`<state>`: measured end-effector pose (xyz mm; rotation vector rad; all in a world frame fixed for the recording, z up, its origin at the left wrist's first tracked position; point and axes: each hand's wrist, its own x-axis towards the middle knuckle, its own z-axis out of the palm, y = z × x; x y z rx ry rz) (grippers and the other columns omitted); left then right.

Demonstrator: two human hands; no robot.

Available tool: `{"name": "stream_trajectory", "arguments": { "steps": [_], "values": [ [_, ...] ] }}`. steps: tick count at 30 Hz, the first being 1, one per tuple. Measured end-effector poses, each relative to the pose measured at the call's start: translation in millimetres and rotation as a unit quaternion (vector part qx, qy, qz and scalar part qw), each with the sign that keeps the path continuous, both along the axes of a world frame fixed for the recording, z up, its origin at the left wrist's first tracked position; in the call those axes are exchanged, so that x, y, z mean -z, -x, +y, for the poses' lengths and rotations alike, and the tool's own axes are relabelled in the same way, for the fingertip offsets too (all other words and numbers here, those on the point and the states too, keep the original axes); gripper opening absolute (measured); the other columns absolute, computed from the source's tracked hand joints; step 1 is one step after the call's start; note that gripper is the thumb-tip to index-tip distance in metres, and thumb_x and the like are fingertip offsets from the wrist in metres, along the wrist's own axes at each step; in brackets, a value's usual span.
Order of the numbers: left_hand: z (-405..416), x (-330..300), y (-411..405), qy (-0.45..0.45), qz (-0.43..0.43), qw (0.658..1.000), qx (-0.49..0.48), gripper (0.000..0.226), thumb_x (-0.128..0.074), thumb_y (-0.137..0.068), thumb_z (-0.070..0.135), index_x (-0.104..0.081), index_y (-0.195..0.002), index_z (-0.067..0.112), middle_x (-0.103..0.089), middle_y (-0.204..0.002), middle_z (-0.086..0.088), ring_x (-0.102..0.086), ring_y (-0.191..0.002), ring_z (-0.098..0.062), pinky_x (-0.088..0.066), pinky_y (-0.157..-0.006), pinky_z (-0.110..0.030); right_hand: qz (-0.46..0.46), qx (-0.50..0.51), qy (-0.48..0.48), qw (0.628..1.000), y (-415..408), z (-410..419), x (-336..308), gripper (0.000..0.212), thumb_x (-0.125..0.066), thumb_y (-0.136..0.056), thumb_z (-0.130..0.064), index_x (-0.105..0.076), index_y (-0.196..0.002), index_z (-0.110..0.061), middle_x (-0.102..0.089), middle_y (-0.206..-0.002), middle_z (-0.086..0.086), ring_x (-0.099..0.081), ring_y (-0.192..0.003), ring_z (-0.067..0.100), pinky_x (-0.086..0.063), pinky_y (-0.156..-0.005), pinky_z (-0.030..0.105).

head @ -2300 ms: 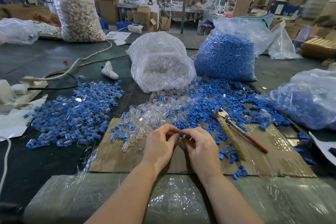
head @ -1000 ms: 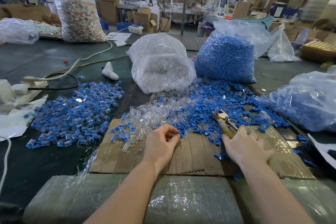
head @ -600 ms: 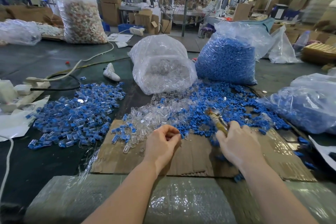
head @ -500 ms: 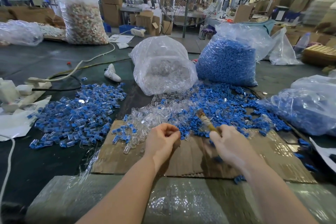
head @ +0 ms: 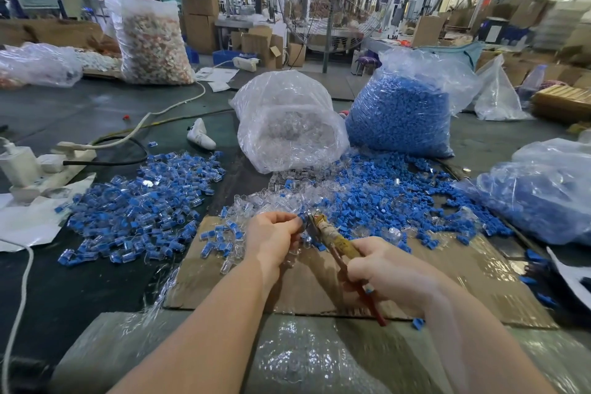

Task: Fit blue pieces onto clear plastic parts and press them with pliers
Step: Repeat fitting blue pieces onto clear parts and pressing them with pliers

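My left hand (head: 271, 238) pinches a small clear part with a blue piece (head: 301, 218) at its fingertips, above the cardboard sheet (head: 447, 278). My right hand (head: 388, 270) grips the pliers (head: 332, 238) by their taped and red handles. The jaws of the pliers point up-left and meet the piece at my left fingertips. Loose clear parts (head: 268, 198) and loose blue pieces (head: 377, 198) lie in heaps just beyond my hands. A pile of fitted blue-and-clear parts (head: 140, 208) spreads on the left.
A bag of clear parts (head: 287, 125) and a bag of blue pieces (head: 403, 112) stand behind the heaps. Another bag of blue parts (head: 543, 192) lies at the right. A power strip and cables (head: 41, 163) sit at the left. A person works behind a far bag (head: 153, 38).
My right hand left my left hand, reached right, picked the pliers off the cardboard and brought them to the piece that my left hand holds.
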<state>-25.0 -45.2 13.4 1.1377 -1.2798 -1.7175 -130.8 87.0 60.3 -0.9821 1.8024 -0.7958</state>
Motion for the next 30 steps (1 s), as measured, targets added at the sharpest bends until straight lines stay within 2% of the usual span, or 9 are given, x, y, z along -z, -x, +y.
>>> {"name": "stream_trajectory", "arguments": {
  "steps": [3,6,10,15,22,26,30],
  "values": [
    [0,-1,2,0.007,-0.009,1.0,-0.008,0.01,-0.063,-0.084,0.0,-0.064,-0.076,0.006,-0.062,-0.065,-0.009,-0.053,-0.049,-0.013,-0.045,-0.047,-0.023,-0.013,-0.013,-0.006,1.0,-2,-1,1,0.017,-0.042,-0.081,0.006,-0.046,-0.084,-0.011,-0.046,-0.081,0.011,-0.044,-0.074,0.021,-0.04,-0.058,0.025],
    [0,-1,1,0.008,-0.011,1.0,-0.014,0.007,-0.063,-0.084,0.0,-0.065,-0.079,0.005,-0.064,-0.069,-0.01,-0.054,-0.053,-0.014,-0.045,-0.05,-0.024,-0.022,-0.018,-0.003,1.0,-3,0,-2,0.017,-0.042,-0.083,0.005,-0.046,-0.084,-0.011,-0.047,-0.081,0.009,-0.044,-0.074,0.02,-0.04,-0.054,0.022],
    [1,-2,2,0.004,-0.011,1.0,-0.017,0.005,-0.062,-0.085,0.001,-0.066,-0.083,0.004,-0.065,-0.073,-0.011,-0.056,-0.057,-0.015,-0.048,-0.055,-0.026,-0.007,-0.023,0.004,1.0,-4,1,-7,0.016,-0.042,-0.084,0.004,-0.044,-0.083,-0.011,-0.046,-0.082,0.01,-0.045,-0.075,0.021,-0.043,-0.058,0.025],
    [3,-5,3,-0.001,-0.013,1.0,-0.024,0.004,-0.062,-0.085,0.001,-0.066,-0.085,0.003,-0.065,-0.074,-0.011,-0.056,-0.058,-0.014,-0.049,-0.058,-0.026,0.032,-0.031,0.007,0.999,-4,0,-7,0.015,-0.041,-0.084,0.003,-0.044,-0.084,-0.011,-0.045,-0.083,0.011,-0.044,-0.077,0.022,-0.035,-0.069,0.035],
    [4,-5,3,0.0,-0.022,0.999,-0.044,0.007,-0.061,-0.086,0.0,-0.065,-0.083,0.005,-0.064,-0.071,-0.009,-0.055,-0.055,-0.012,-0.049,-0.053,-0.022,0.068,-0.04,0.007,0.997,-8,-2,-6,0.016,-0.042,-0.083,0.001,-0.046,-0.079,-0.014,-0.047,-0.074,0.005,-0.044,-0.073,0.021,-0.034,-0.064,0.033],
    [6,-5,4,-0.011,-0.009,0.999,-0.046,0.012,-0.061,-0.085,-0.002,-0.065,-0.077,0.006,-0.063,-0.067,-0.008,-0.054,-0.054,-0.011,-0.048,-0.051,-0.021,0.14,-0.048,0.015,0.989,-13,0,-9,0.02,-0.041,-0.082,0.003,-0.041,-0.072,-0.015,-0.042,-0.07,0.005,-0.038,-0.063,0.019,-0.031,-0.058,0.031],
    [8,-8,6,-0.008,-0.002,0.999,-0.05,0.012,-0.062,-0.083,-0.003,-0.065,-0.076,0.007,-0.062,-0.064,-0.006,-0.053,-0.055,-0.012,-0.046,-0.052,-0.022,0.199,-0.054,-0.002,0.978,-15,1,-10,0.021,-0.038,-0.088,0.001,-0.039,-0.074,-0.015,-0.041,-0.072,0.003,-0.037,-0.06,0.018,-0.033,-0.054,0.025]
  ]
}}
